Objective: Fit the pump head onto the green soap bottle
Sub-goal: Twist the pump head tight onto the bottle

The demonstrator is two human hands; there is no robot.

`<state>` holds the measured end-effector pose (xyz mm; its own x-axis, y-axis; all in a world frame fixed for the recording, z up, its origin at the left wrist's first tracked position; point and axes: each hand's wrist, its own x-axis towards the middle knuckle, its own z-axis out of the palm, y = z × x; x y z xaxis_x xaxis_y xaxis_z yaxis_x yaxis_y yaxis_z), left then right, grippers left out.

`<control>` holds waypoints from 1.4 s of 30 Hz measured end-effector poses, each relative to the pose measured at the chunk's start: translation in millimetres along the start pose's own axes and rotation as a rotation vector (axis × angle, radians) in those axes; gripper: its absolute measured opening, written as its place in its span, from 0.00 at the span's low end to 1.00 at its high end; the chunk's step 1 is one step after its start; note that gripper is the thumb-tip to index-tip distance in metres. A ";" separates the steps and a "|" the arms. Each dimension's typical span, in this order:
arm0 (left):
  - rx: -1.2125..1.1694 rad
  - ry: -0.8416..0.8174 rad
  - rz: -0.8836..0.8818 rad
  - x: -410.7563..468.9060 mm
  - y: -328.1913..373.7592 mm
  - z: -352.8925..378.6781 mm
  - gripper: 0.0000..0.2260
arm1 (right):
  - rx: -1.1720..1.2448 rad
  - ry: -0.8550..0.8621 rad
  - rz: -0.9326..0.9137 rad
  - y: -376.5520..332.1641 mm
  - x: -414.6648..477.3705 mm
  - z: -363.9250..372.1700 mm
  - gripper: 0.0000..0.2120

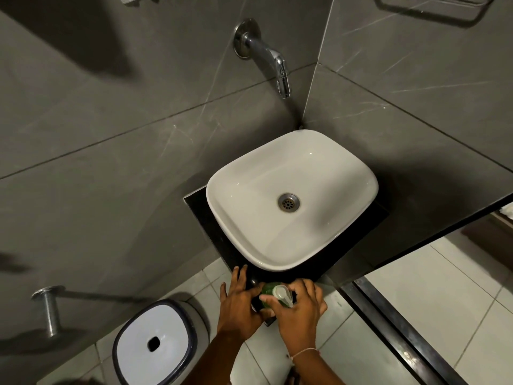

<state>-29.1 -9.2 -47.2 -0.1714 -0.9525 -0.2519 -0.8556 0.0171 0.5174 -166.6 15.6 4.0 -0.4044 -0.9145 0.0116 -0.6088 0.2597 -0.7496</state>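
Observation:
The green soap bottle (pixel 267 292) stands on the near corner of the black counter (pixel 219 240), in front of the white basin. My left hand (pixel 239 304) wraps the bottle's left side, fingers spread on the counter edge. A whitish pump head (pixel 282 293) sits on top of the bottle, its nozzle pointing toward me. My right hand (pixel 301 312) grips the pump head from the right, with fingers curled over it. The lower part of the bottle is hidden by both hands.
A white basin (pixel 291 201) with a metal drain fills the counter, under a chrome wall tap (pixel 273 62). A white bin with a dark rim (pixel 155 343) stands on the tiled floor at lower left. A metal wall bar (pixel 48 307) juts out at left.

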 end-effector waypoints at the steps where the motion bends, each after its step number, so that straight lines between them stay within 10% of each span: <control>1: 0.000 0.005 -0.001 -0.1 -0.3 -0.2 0.24 | -0.014 -0.002 0.010 -1.8 -0.1 2.0 0.26; 42: 0.001 0.012 0.010 -4.2 2.8 -1.7 0.30 | -0.005 -0.060 -0.107 7.5 -2.7 -5.9 0.19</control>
<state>-29.9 -5.7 -43.4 -0.1744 -0.9558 -0.2368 -0.8540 0.0272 0.5195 -174.1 21.9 2.2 -0.2951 -0.9541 0.0517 -0.6501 0.1609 -0.7426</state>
